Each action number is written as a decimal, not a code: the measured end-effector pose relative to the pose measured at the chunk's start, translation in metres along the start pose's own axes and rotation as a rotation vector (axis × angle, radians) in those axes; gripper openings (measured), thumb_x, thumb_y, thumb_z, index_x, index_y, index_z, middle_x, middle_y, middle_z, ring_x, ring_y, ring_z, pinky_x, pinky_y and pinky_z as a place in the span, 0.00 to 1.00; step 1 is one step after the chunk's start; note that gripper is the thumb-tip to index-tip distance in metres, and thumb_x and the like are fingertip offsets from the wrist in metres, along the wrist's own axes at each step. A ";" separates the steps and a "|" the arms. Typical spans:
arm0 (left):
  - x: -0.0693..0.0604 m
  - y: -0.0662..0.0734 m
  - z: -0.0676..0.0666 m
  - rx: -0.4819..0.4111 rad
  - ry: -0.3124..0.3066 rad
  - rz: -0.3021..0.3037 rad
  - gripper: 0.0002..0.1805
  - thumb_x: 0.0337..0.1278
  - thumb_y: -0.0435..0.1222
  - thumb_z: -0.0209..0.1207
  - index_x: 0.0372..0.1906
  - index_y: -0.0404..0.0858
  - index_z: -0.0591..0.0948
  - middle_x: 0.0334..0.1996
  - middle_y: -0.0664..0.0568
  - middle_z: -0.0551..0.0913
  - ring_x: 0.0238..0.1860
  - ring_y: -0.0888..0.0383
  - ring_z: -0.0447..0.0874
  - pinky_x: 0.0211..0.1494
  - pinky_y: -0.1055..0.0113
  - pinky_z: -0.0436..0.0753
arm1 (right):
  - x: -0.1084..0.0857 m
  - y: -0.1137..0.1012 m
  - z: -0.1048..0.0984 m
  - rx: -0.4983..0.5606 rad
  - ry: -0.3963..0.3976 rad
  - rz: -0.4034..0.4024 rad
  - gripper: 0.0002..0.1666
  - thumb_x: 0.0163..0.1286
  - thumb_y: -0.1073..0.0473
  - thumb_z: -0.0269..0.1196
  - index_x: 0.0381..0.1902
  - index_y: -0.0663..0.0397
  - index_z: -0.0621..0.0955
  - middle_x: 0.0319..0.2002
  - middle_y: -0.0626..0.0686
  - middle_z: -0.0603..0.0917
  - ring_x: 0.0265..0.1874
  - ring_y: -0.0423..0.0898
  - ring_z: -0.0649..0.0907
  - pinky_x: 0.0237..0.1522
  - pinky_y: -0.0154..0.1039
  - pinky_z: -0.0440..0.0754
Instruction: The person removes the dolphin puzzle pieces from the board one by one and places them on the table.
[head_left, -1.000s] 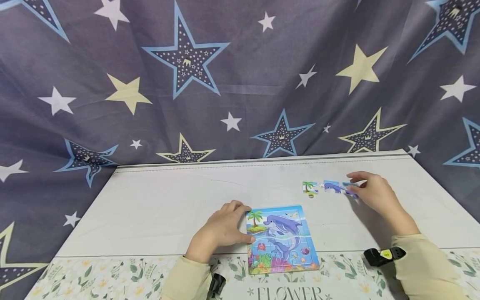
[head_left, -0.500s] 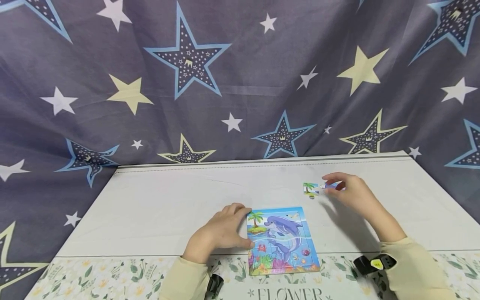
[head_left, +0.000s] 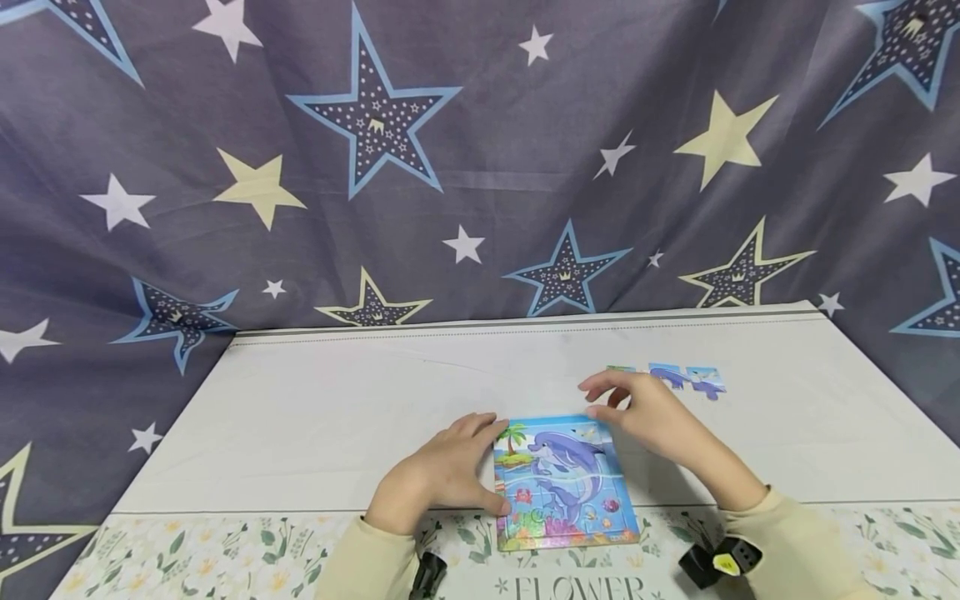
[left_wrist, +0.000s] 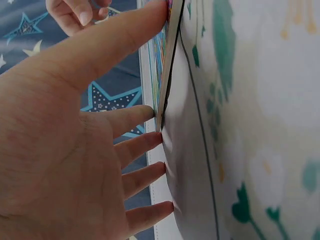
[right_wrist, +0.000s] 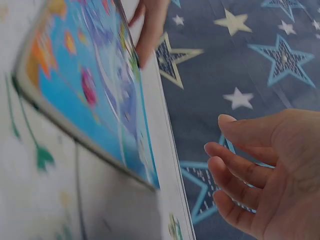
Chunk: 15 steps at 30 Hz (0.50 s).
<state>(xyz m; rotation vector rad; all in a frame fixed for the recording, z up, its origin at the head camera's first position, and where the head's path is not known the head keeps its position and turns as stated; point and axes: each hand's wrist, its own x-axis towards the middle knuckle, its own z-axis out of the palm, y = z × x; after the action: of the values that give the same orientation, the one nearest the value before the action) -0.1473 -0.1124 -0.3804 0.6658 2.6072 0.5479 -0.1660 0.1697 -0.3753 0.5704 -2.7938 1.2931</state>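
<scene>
Right hand (head_left: 641, 414), shifted left from the loose jigsaw pieces (head_left: 667, 376), hovers relaxed and holding nothing near the far right corner of the dolphin jigsaw puzzle (head_left: 558, 492), flat on the table cover (head_left: 337, 425), left edge touched by the widely spread left hand (head_left: 438, 471).

The left hand (head_left: 442, 467) is splayed, its thumb (left_wrist: 90, 52) stretched well away from four nearly straight fingers (left_wrist: 141, 150). The right hand (head_left: 643, 410) is raised — fingers (right_wrist: 242, 167) gently bent, thumb apart from the index finger in the head view. Beige long sleeves (head_left: 795, 550) cover both forearms — the hands bare, both arms angling inward.
</scene>
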 end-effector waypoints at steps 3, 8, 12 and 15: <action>0.000 -0.001 0.000 0.000 0.001 0.014 0.58 0.39 0.53 0.76 0.77 0.40 0.61 0.77 0.45 0.56 0.77 0.45 0.50 0.75 0.44 0.55 | -0.002 -0.007 0.009 0.038 -0.050 0.003 0.14 0.66 0.64 0.68 0.50 0.58 0.84 0.39 0.51 0.85 0.34 0.45 0.80 0.25 0.36 0.78; 0.003 -0.001 0.001 -0.017 0.017 0.028 0.59 0.36 0.52 0.78 0.76 0.38 0.62 0.76 0.45 0.57 0.76 0.46 0.51 0.75 0.44 0.56 | -0.005 -0.015 0.022 0.064 -0.110 -0.024 0.14 0.66 0.63 0.68 0.49 0.58 0.84 0.37 0.48 0.83 0.33 0.43 0.80 0.25 0.36 0.78; 0.005 -0.001 0.002 -0.022 0.027 0.032 0.59 0.35 0.52 0.79 0.75 0.38 0.64 0.76 0.45 0.58 0.76 0.45 0.53 0.74 0.44 0.58 | -0.009 -0.020 0.031 0.077 -0.148 -0.038 0.14 0.66 0.63 0.68 0.48 0.58 0.84 0.36 0.47 0.82 0.31 0.42 0.79 0.23 0.35 0.78; 0.005 -0.002 0.002 -0.024 0.028 0.034 0.59 0.35 0.52 0.79 0.75 0.37 0.63 0.75 0.45 0.59 0.74 0.45 0.56 0.73 0.44 0.60 | -0.012 -0.024 0.038 0.066 -0.166 -0.036 0.14 0.64 0.63 0.70 0.47 0.57 0.84 0.36 0.47 0.82 0.30 0.41 0.79 0.23 0.35 0.78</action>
<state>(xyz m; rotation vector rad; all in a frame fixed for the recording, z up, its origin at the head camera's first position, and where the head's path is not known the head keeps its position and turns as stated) -0.1514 -0.1108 -0.3840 0.7010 2.6149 0.6026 -0.1420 0.1310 -0.3850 0.7611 -2.8645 1.3965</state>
